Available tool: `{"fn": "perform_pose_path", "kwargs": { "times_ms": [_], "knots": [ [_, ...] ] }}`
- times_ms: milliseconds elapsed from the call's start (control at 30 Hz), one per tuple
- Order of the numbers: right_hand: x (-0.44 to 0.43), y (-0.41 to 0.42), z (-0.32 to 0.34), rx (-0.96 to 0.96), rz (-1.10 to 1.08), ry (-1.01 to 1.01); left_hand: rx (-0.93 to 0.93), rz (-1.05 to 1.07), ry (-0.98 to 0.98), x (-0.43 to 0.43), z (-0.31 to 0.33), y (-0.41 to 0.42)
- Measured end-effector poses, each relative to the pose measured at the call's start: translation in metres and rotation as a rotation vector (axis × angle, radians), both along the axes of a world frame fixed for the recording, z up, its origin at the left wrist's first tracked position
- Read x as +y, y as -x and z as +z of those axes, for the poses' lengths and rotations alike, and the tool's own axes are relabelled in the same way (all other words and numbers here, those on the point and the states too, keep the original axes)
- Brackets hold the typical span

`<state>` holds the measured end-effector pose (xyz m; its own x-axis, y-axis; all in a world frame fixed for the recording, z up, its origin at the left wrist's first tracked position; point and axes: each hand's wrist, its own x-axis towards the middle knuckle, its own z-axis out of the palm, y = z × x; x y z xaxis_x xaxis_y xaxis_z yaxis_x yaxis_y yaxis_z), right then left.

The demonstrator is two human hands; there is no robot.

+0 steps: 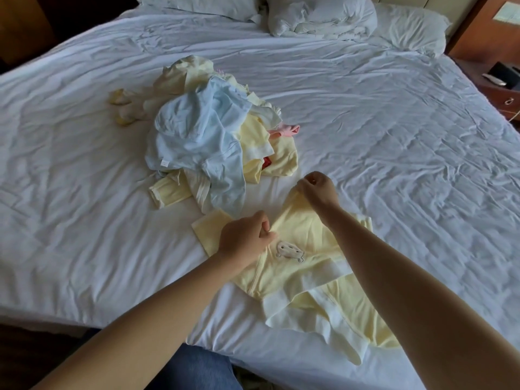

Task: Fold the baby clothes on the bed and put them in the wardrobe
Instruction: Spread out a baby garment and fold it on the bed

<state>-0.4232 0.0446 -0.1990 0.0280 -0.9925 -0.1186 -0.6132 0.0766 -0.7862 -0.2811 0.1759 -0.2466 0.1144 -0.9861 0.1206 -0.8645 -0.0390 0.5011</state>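
A pale yellow baby garment [304, 280] with white cuffs and a small animal patch lies spread on the white bed sheet [84, 220] near the front edge. My left hand [244, 237] pinches its fabric near the patch. At the garment's far top edge my right hand [318, 190] pinches the cloth and lifts it slightly. Beyond them sits a loose pile of baby clothes [208, 136], light blue on top, with yellow, white and pink pieces beneath. A pair of small yellow-toed socks [123, 108] lies to the pile's left.
White pillows [320, 15] line the head of the bed at the top. A wooden nightstand [498, 83] with dark items stands at the far right. Dark floor and my blue-jeaned leg [197, 367] show below the bed's front edge.
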Motion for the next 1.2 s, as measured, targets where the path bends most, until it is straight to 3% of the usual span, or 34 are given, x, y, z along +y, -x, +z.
{"fn": "perform_pose_path", "kwargs": {
  "times_ms": [100, 200, 367, 467, 600, 733, 867, 1000, 1100, 1200],
  "knots": [
    [0.000, -0.001, -0.001, -0.179, 0.009, -0.020, -0.018, 0.000, 0.073, 0.004, 0.002, -0.007],
    [0.002, -0.003, -0.013, -0.212, 0.126, -0.125, -0.094, -0.020, 0.152, 0.005, -0.003, -0.008],
    [0.004, 0.009, -0.027, 0.270, 0.288, 0.025, -0.257, -0.092, 0.233, 0.001, -0.022, -0.009],
    [0.014, 0.028, -0.019, 0.316, 0.284, 0.181, -0.183, -0.088, 0.279, 0.002, -0.019, -0.001],
    [0.035, 0.066, -0.015, 0.311, 0.272, 0.234, -0.060, -0.247, 0.302, 0.015, -0.002, 0.021],
    [0.065, 0.095, -0.011, 0.371, 0.333, 0.273, -0.171, -0.378, 0.095, 0.034, 0.008, 0.047],
    [0.089, 0.113, -0.012, 0.439, 0.501, 0.134, -0.358, -0.320, -0.067, 0.044, 0.007, 0.062],
    [0.108, 0.126, -0.017, 0.465, 0.642, -0.009, -0.249, -0.301, -0.095, 0.053, 0.013, 0.061],
    [0.115, 0.129, -0.019, 0.540, 0.556, 0.095, -0.089, -0.211, -0.096, 0.055, 0.027, 0.057],
    [0.115, 0.128, -0.013, 0.685, 0.430, 0.228, -0.048, -0.162, -0.065, 0.054, 0.043, 0.055]
  ]
}}
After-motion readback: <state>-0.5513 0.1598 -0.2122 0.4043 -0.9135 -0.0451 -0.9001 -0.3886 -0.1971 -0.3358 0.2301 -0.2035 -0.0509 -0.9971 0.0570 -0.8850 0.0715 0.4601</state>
